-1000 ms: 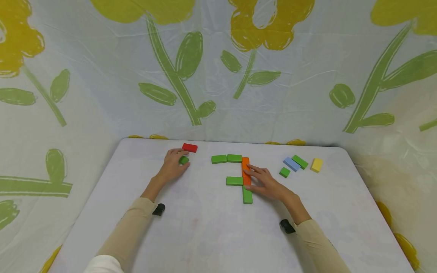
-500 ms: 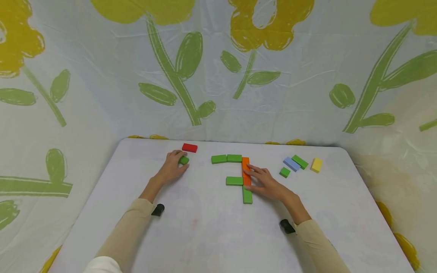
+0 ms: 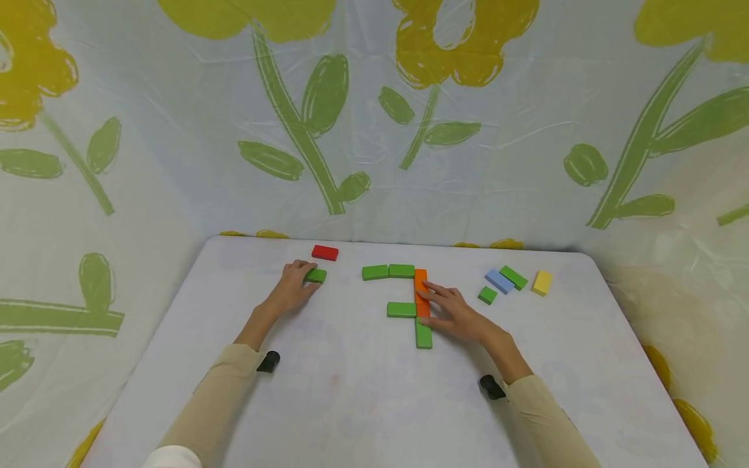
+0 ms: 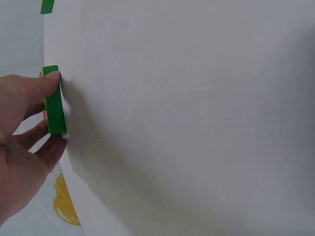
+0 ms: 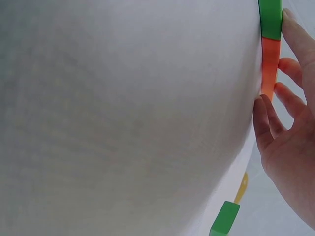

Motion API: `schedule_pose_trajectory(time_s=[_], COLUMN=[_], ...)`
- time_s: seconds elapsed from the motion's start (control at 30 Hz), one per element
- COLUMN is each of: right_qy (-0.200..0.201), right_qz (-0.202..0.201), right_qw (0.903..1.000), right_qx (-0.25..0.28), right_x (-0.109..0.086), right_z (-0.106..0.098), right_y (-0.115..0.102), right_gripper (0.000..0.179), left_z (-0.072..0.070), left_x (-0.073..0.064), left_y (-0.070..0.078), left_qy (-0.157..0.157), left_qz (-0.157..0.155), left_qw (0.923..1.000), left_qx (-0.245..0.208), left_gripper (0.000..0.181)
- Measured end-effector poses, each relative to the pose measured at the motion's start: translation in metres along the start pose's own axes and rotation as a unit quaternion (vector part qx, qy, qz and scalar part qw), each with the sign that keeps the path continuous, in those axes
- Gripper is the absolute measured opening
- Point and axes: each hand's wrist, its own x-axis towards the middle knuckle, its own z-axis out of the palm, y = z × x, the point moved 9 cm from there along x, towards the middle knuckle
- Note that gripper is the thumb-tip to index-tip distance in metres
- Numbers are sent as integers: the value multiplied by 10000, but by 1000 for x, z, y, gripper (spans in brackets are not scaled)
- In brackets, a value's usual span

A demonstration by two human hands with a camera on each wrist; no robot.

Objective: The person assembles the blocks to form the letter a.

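The left hand (image 3: 290, 287) pinches a green block (image 3: 316, 276), while the loose right hand (image 3: 459, 316) touches orange blocks (image 3: 420, 277), maybe to hold them straight.

No text, label, brand, number or sign is showing legibly in any view.

Held green block (image 3: 316, 276) partly hidden behind the left grip (image 3: 291, 288)
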Motion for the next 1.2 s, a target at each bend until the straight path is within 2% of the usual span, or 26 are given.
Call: schedule_pose_trajectory(time_s=[0.27,0.57,0.93,1.2], right_qy=[-27,-27,43,19], right_qz=[37,10,-55,-87], right_qw=[10000,10000,10000,9999], right_qx=[46,66,45,99], right_x=[0,1,0,1], right_z=[0,1,0,2], right_y=[-2,-2,0,0], right_gripper=[69,69,69,69], left_z=[-2,-6,1,11], left_x=[-2,-12,-20,-25], left_y=[0,8,23,38], left_qy=[124,486,550,431], left_qz=[-5,-110,95,186], left_qw=[9998,9968,9951,9926], left_qx=[-176,-619,-810,-1121], left_gripper=[37,41,42,43])
